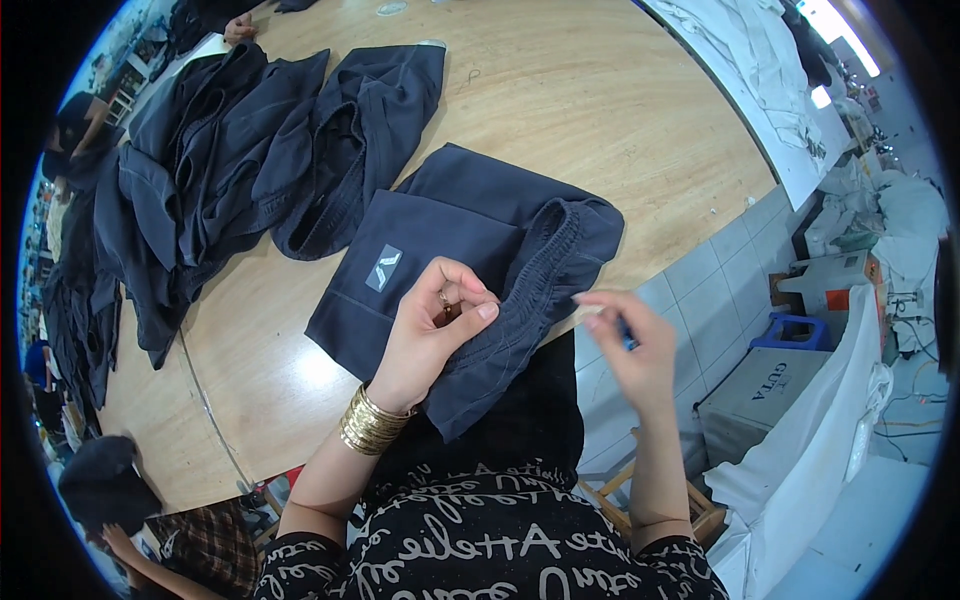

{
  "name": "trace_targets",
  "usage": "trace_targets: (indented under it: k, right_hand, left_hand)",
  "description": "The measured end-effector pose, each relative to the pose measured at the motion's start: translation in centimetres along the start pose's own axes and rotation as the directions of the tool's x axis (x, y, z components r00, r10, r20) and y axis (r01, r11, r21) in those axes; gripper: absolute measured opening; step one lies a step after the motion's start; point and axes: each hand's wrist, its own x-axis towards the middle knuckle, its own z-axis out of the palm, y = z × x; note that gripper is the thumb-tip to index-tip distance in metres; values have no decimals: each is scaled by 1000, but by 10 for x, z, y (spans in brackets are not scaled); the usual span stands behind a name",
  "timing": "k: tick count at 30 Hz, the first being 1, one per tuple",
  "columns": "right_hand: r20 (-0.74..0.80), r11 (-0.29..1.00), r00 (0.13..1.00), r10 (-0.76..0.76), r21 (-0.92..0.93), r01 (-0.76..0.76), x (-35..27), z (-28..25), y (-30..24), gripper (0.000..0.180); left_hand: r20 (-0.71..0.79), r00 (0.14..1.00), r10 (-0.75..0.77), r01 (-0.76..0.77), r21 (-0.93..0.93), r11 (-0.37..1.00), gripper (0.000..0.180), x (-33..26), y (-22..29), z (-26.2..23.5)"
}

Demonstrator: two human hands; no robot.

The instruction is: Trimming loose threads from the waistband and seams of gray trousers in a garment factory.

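A pair of dark navy shorts (pixel 463 211) lies at the table's near edge, its gathered elastic waistband (pixel 546 262) toward my right and its lower part hanging over the edge. A grey patch with a light mark (pixel 383 268) sits on one leg. My left hand (pixel 437 325) rests on the shorts, thumb and fingers pinched at the waistband's rim. Off the cloth, to the right of the waistband, my right hand (pixel 635 350) is closed and slightly blurred. A small blue tool (pixel 627 333) shows between its fingers, mostly hidden by them.
More dark garments (pixel 215 150) are heaped on the wooden table (pixel 600 110) at the left. White cloth (pixel 745 70) lies beyond the right edge. A grey box (pixel 757 400) and a blue stool (pixel 795 330) stand on the tiled floor. Another person's hand (pixel 240 28) shows at the far left.
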Motion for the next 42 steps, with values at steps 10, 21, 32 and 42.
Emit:
trace_targets:
  k: [10, 21, 32, 42]
  right_hand:
    - [18, 1000, 999, 30, 2, -30, -11, 51, -24, 21]
    - [332, 826, 879, 342, 340, -450, -9, 24, -14, 18]
    - [133, 970, 966, 222, 65, -232, -17, 44, -22, 14]
    - [285, 868, 914, 290, 324, -377, -5, 38, -16, 11]
  left_hand:
    - [14, 997, 79, -81, 108, 991, 25, -4, 5, 8]
    - [74, 989, 130, -140, 140, 980, 29, -5, 7, 0]
    - [105, 967, 231, -251, 278, 927, 14, -6, 12, 2]
    - [240, 877, 417, -434, 769, 469, 24, -13, 29, 3]
